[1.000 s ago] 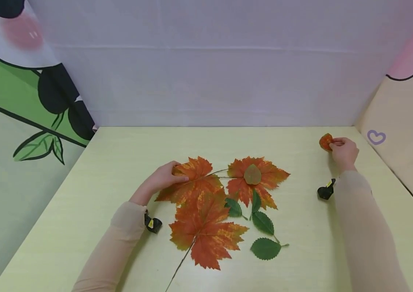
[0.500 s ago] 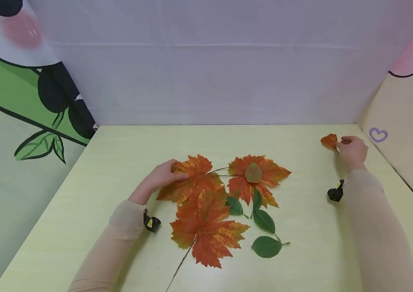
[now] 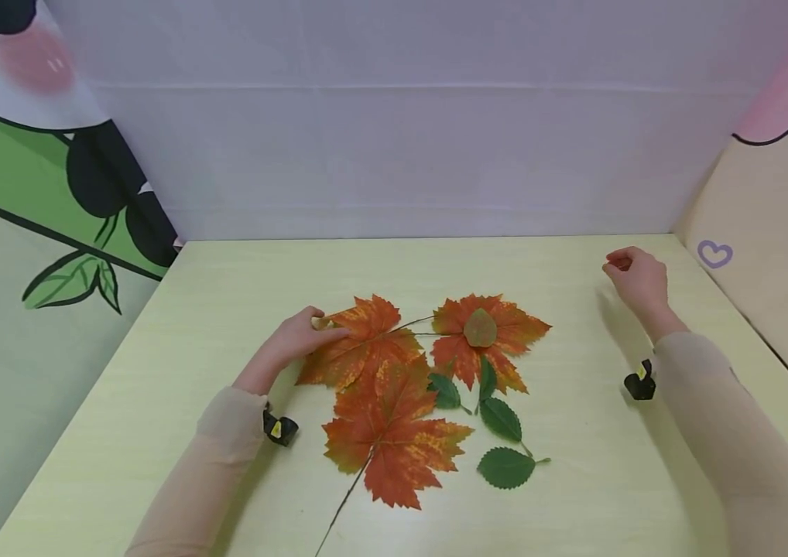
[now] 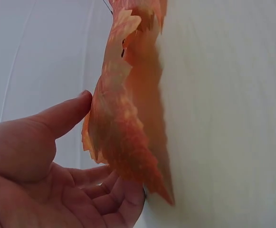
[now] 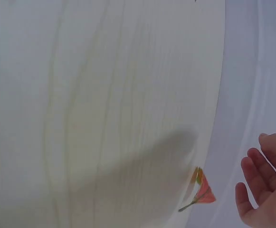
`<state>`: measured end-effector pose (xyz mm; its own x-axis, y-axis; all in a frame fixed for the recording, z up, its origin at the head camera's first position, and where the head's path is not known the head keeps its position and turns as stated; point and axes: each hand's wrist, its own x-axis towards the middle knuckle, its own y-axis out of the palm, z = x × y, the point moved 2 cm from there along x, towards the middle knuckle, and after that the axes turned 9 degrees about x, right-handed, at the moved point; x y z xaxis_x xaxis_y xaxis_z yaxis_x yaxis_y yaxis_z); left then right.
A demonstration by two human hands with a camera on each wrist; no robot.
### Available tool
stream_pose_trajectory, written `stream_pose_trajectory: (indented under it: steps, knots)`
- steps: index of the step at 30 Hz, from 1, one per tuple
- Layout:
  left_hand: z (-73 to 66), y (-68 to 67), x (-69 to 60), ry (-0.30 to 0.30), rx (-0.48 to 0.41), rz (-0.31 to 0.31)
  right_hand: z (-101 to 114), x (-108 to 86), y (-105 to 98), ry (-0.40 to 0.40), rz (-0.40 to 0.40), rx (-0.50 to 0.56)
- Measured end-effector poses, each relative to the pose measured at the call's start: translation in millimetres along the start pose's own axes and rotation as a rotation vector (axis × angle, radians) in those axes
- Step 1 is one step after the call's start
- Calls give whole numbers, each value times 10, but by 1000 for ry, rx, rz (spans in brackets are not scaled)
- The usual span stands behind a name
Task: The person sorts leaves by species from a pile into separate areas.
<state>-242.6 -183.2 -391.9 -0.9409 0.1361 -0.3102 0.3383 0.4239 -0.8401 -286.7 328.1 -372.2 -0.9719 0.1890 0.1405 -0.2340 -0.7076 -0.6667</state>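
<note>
My left hand (image 3: 296, 336) holds the left edge of an orange maple leaf (image 3: 369, 340), the thumb over it and curled fingers at its rim. In the left wrist view the leaf (image 4: 123, 128) bends up off the table between thumb and fingers. At the table's far right my right hand (image 3: 641, 282) hovers with loosely bent fingers and nothing in them. The right wrist view shows a small orange leaf (image 5: 204, 192) with a stem, lying near the back edge, apart from that hand (image 5: 268, 185). In the head view it is hidden.
Another maple leaf (image 3: 394, 441) with a long stem lies in front, overlapping the held one. To the right is a third maple leaf (image 3: 498, 321) under a small olive leaf (image 3: 481, 328). Several green leaves (image 3: 505, 468) lie below. A pale wall (image 3: 394, 155) borders the table's back.
The small orange leaf has left my right hand, and its fingers have moved slightly left and loosened. My left hand has shifted a little left along the maple leaf's edge.
</note>
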Motion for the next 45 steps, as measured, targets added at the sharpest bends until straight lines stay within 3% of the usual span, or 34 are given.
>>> stream_pose_trajectory:
  steps: [8,17,22,32,38,45]
  knots:
    - [70,-4,-85,-62,-130,11,294,-195,244,-127,112,9]
    - [69,39,-75,5,-78,48,618,-429,539,-216,271,-16]
    - [48,60,-77,50,-115,56,791,-547,680,-254,359,-8]
    - [30,116,-16,76,-171,-3,1049,-712,971,-311,533,-45]
    - [23,142,-23,52,-213,2,1148,-808,1083,-309,614,-113]
    - [11,121,-53,57,-242,6,1186,-837,1168,-255,639,-210]
